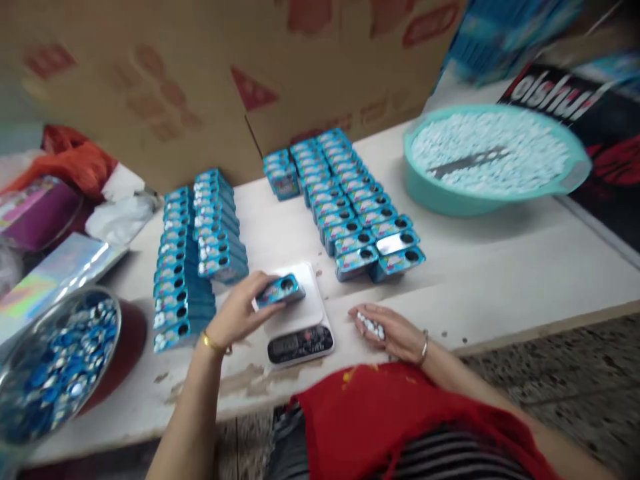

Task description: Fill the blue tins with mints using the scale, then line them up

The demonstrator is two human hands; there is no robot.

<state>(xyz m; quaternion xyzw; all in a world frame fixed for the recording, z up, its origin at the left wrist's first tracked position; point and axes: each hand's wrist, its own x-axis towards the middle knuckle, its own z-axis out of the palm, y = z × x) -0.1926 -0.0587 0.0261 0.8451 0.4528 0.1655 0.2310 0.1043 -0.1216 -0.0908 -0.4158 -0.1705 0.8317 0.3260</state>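
- Leftmost, a round metal bowl of blue caps (55,363) sits at the edge of the pale, scuffed table (500,267).
- Next, the left hand (240,313) closes its fingers on a small blue tin (280,291), set on the white digital scale (297,317).
- Rows of matching blue tins (350,207) stand behind.
- Palm-up, the right hand (393,331) lies half open, cradling white pellets (371,325).
- Rightmost, a teal plastic basin (490,160) holds more pellets before a cardboard wall (200,67).
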